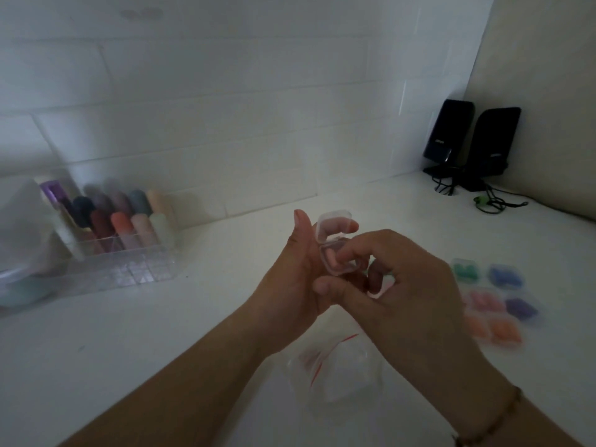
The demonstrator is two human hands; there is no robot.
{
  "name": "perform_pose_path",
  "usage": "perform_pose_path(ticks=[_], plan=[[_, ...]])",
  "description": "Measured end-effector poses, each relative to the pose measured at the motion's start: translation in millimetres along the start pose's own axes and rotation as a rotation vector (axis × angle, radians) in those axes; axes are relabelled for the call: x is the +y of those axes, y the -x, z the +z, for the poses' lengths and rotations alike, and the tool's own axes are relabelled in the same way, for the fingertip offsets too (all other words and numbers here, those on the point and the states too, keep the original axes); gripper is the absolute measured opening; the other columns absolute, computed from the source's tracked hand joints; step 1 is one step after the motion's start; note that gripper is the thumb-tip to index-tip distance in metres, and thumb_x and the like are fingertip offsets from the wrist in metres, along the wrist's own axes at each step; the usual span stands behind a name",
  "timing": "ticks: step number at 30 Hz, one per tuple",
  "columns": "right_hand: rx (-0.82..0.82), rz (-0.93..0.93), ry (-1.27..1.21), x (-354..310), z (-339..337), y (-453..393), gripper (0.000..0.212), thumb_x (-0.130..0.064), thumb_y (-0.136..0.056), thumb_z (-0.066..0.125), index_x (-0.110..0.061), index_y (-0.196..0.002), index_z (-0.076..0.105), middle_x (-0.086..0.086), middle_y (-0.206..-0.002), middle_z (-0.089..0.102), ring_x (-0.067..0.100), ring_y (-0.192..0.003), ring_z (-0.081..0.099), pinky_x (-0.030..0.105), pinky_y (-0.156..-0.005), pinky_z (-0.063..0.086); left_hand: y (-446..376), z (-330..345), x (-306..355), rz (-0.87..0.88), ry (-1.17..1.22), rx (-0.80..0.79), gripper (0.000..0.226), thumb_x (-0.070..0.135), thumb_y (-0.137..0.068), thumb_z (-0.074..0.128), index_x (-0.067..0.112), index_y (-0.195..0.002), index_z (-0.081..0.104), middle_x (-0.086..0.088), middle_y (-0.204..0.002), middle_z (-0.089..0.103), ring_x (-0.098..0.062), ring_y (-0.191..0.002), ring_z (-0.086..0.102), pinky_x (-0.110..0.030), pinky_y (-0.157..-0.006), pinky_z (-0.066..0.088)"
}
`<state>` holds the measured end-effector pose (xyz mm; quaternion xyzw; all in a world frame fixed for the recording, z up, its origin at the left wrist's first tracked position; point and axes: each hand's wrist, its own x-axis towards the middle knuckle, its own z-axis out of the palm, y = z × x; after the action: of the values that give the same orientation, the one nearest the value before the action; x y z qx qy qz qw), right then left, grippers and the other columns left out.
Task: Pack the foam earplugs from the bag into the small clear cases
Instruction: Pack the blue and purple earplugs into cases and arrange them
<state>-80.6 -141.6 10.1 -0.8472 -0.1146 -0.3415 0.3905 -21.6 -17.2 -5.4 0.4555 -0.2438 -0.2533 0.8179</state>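
My left hand (295, 279) holds a small clear case (335, 245) with its lid hinged up, above the white counter. A pink foam earplug (333, 257) lies inside the case. My right hand (400, 285) reaches over it from the right, its fingertip touching the case's inside; whether it pinches an earplug is blurred. Below my hands a clear zip bag (335, 372) with a red seal line lies on the counter. Several filled cases (496, 298) with green, blue, pink, purple and orange earplugs lie at the right.
A clear organiser (106, 246) with several coloured tubes stands at the left against the tiled wall. Two black speakers (471, 143) with cables sit in the far right corner. A crumpled plastic bag (22, 227) lies at the far left.
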Motion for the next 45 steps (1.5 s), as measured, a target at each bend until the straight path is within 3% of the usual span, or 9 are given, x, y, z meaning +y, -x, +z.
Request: perform_pose_path(ticks=[6, 10, 13, 23, 30, 33, 36, 40, 45], plan=[[0.013, -0.214, -0.089, -5.0, -25.7, -1.5, 0.008, -0.034, -0.083, 0.065, -0.026, -0.085, 0.063, -0.009, -0.081, 0.056, 0.006, -0.062, 0.049, 0.012, -0.054, 0.035, -3.8, -8.1, 5.8, 0.041, 0.205, 0.058, 0.066, 0.071, -0.078, 0.04, 0.012, -0.105, 0.056, -0.011, -0.088, 0.053, -0.027, -0.076, 0.055, -0.035, -0.071, 0.048], [-0.509, -0.264, -0.135, -2.0, -54.3, 6.2, 0.014, -0.028, -0.079, 0.064, -0.027, -0.065, 0.065, -0.008, -0.047, 0.048, 0.007, -0.04, 0.043, 0.014, -0.043, 0.035, -4.7, -16.5, 8.9, 0.11, 0.235, 0.132, 0.059, 0.07, -0.08, 0.042, 0.015, -0.097, 0.055, -0.004, -0.076, 0.051, -0.024, -0.064, 0.049, -0.037, -0.069, 0.039], [-0.798, -0.344, 0.296, 4.2, -41.5, 18.9, 0.014, -0.046, -0.076, 0.058, -0.041, -0.078, 0.071, -0.018, -0.048, 0.052, 0.0, -0.046, 0.053, 0.012, -0.045, 0.042, -5.8, -19.7, 6.3, 0.112, 0.25, 0.184, 0.058, 0.068, -0.081, 0.041, 0.015, -0.098, 0.055, -0.005, -0.077, 0.05, -0.023, -0.061, 0.047, -0.037, -0.068, 0.038], [-0.563, -0.266, 0.626, 10.8, 16.1, 42.5, 0.025, -0.04, -0.074, 0.041, -0.038, -0.081, 0.065, -0.007, -0.047, 0.058, 0.015, -0.035, 0.054, 0.022, -0.041, 0.019, -10.7, -25.1, -5.2, 0.059, 0.314, 0.313, 0.054, 0.065, -0.084, 0.043, 0.014, -0.092, 0.057, -0.002, -0.069, 0.051, -0.022, -0.055, 0.046, -0.033, -0.063, 0.039], [-0.545, -0.186, 0.598, 6.1, 24.9, 42.3, 0.021, -0.046, -0.073, 0.044, -0.031, -0.072, 0.059, -0.006, -0.05, 0.059, 0.017, -0.035, 0.053, 0.023, -0.037, 0.026, -11.7, -27.5, -6.8, 0.075, 0.328, 0.325, 0.055, 0.065, -0.084, 0.043, 0.013, -0.092, 0.057, -0.002, -0.066, 0.051, -0.022, -0.056, 0.045, -0.034, -0.064, 0.038], [-0.613, -0.078, 0.594, -1.0, 24.6, 40.4, 0.031, -0.055, -0.075, 0.036, -0.031, -0.073, 0.055, -0.012, -0.067, 0.065, 0.014, -0.047, 0.06, 0.025, -0.044, 0.028, -12.0, -27.0, -7.9, 0.089, 0.324, 0.355, 0.054, 0.064, -0.08, 0.047, 0.013, -0.09, 0.059, -0.004, -0.071, 0.047, -0.023, -0.055, 0.045, -0.034, -0.063, 0.038], [-0.603, -0.054, 0.559, 1.5, 24.5, 43.3, 0.054, -0.062, -0.076, 0.013, -0.032, -0.099, 0.052, -0.011, -0.105, 0.064, 0.018, -0.087, 0.066, 0.03, -0.062, 0.035, -12.7, -26.3, -9.2, 0.09, 0.318, 0.393, 0.053, 0.064, -0.077, 0.048, 0.013, -0.087, 0.059, -0.004, -0.069, 0.044, -0.022, -0.055, 0.042, -0.033, -0.063, 0.036], [-0.66, -0.02, 0.521, -5.2, 12.4, 37.6, 0.034, -0.061, -0.091, 0.036, -0.032, -0.106, 0.046, -0.009, -0.116, 0.058, 0.014, -0.104, 0.058, 0.029, -0.074, 0.039, -13.6, -25.2, -9.9, 0.068, 0.29, 0.41, 0.053, 0.064, -0.075, 0.049, 0.013, -0.087, 0.058, -0.004, -0.071, 0.04, -0.022, -0.055, 0.041, -0.033, -0.063, 0.035], [-0.551, 0.198, 0.046, -9.0, -27.0, 14.0, 0.029, -0.057, -0.07, 0.068, -0.033, -0.083, 0.058, -0.021, -0.084, 0.065, 0.0, -0.061, 0.059, 0.013, -0.057, 0.044, -12.3, -19.3, -7.4, 0.063, 0.217, 0.414, 0.05, 0.061, -0.08, 0.046, 0.013, -0.091, 0.056, -0.004, -0.073, 0.036, -0.022, -0.06, 0.038, -0.034, -0.063, 0.034]])
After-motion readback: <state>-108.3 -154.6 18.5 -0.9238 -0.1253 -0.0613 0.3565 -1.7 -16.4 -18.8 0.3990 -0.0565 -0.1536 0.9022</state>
